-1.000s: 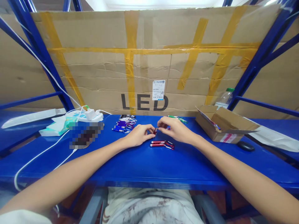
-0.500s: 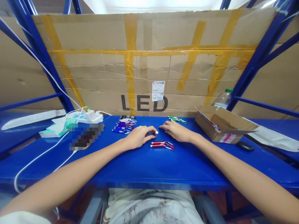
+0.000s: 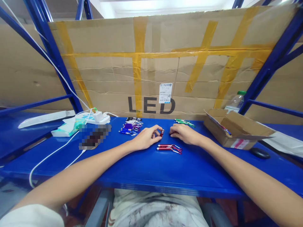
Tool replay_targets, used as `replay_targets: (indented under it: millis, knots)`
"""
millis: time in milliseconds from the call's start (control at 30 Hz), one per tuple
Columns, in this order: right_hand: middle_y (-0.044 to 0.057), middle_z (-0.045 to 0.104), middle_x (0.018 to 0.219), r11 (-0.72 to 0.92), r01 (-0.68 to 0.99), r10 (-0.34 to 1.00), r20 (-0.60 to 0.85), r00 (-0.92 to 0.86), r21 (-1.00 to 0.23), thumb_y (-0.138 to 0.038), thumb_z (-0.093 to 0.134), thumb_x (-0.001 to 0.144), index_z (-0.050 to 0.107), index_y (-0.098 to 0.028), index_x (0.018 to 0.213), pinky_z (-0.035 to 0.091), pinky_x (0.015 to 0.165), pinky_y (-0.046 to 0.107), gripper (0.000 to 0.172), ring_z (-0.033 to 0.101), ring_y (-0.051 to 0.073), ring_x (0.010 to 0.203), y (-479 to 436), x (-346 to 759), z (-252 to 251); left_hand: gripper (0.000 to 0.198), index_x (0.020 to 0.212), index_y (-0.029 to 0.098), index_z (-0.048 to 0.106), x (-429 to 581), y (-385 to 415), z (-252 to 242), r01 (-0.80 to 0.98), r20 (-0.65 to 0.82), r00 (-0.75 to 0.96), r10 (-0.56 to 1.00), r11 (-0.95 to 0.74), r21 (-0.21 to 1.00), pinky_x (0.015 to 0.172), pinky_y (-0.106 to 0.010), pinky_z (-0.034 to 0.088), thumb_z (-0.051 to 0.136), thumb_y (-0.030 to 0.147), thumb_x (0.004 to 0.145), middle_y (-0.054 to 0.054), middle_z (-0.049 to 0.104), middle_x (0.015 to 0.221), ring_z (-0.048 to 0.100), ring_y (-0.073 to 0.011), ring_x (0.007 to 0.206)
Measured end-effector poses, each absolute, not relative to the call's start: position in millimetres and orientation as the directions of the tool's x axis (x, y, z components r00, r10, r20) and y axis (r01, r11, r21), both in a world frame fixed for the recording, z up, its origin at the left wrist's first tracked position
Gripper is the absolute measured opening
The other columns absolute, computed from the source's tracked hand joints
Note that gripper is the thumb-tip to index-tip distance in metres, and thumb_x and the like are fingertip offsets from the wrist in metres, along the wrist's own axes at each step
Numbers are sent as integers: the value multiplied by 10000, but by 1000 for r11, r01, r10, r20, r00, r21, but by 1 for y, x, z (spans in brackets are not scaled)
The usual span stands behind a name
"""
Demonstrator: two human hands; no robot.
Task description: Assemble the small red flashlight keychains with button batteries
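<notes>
My left hand [image 3: 147, 138] pinches a small red keychain flashlight [image 3: 162, 133] between thumb and fingers, its red side toward me and its silver end up. My right hand [image 3: 185, 134] rests just to the right, fingers curled together near the tabletop; whatever they hold, if anything, is hidden. In front of the hands lie red flashlights [image 3: 165, 147] with carabiner clips, side by side. Green flashlights [image 3: 184, 122] lie behind my right hand. Beyond my left hand is a row of blue flashlights [image 3: 127, 131], purple flashlights [image 3: 129, 126] and black flashlights [image 3: 133, 119].
An open cardboard box [image 3: 236, 134] stands at the right, with a black mouse [image 3: 259, 153] beside it and a bottle [image 3: 236, 100] behind. A power strip [image 3: 105, 119], tissue pack [image 3: 63, 130] and white cables occupy the left. A large cardboard sheet [image 3: 113, 75] closes off the back.
The flashlight in my left hand has turned from end-on to showing its red side. My right hand's fingers, stretched out before, have curled in. The whole view has shifted slightly.
</notes>
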State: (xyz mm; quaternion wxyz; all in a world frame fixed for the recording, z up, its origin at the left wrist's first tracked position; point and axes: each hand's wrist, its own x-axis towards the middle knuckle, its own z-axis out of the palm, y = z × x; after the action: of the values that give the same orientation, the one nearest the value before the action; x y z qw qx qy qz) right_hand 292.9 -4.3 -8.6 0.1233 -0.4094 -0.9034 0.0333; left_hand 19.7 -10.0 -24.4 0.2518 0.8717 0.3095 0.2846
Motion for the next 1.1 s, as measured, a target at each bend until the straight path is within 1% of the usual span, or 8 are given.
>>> replay_targets:
  millis: [133,300,467,567,633,800,967,1100]
  knots:
    - [51,701,826,658,722,753,177,-634,-215,-189,601,983,640,-206,823,420,745,304,165,620,216,796,-4,293,-6,292,1264,223,617,19,-10,-24,402,334,649,684,-680,613,755,-282,476,659,314,989,-12,785,997,645,-158,782]
    - [69,689,852,648,711,761,243,-601,-271,-220,537,992,609,-210,829,439,745,310,178,610,213,794,-3,295,-4,295,1269,223,608,19,-11,-23,402,317,647,693,-664,631,746,-280,473,649,310,990,-12,775,1011,628,-148,764]
    - [56,724,870,561,652,827,322,-460,-510,-326,582,959,664,-210,936,501,730,330,144,654,212,765,-6,290,-1,305,1273,223,611,19,-11,-22,394,322,648,691,-665,634,752,-283,475,648,312,984,-13,761,1000,623,-149,766]
    - [40,743,847,527,496,843,350,-408,-690,-436,651,934,692,-203,997,552,752,353,244,692,217,785,-11,283,3,307,1272,223,619,19,-12,-21,373,336,647,685,-668,643,746,-281,478,645,332,987,-6,738,959,625,-151,762]
    - [41,760,856,514,388,841,361,-403,-765,-477,701,912,705,-193,1026,576,794,378,306,718,222,815,-15,279,5,305,1267,222,627,19,-13,-20,364,341,649,681,-670,647,744,-279,475,642,350,991,-1,719,939,621,-150,763]
    - [49,790,914,502,336,834,342,-433,-797,-487,754,901,725,-203,1059,607,797,387,326,758,241,884,-23,272,7,308,1261,214,657,20,-14,-20,363,334,637,695,-652,666,728,-273,453,607,394,1017,-2,678,931,582,-144,750]
    - [54,787,943,531,293,822,400,-405,-795,-453,761,895,726,-190,1072,608,844,394,318,751,230,882,-24,270,6,365,1280,180,656,21,-9,-22,305,300,632,714,-586,751,748,-288,464,568,439,1038,-28,665,955,579,-161,790]
    - [50,779,921,515,286,835,398,-381,-808,-448,761,888,726,-182,1079,597,828,386,329,732,215,830,-22,270,5,493,1257,152,646,21,-6,-22,199,267,664,698,-509,837,709,-280,469,560,579,1027,-12,607,871,571,-155,768]
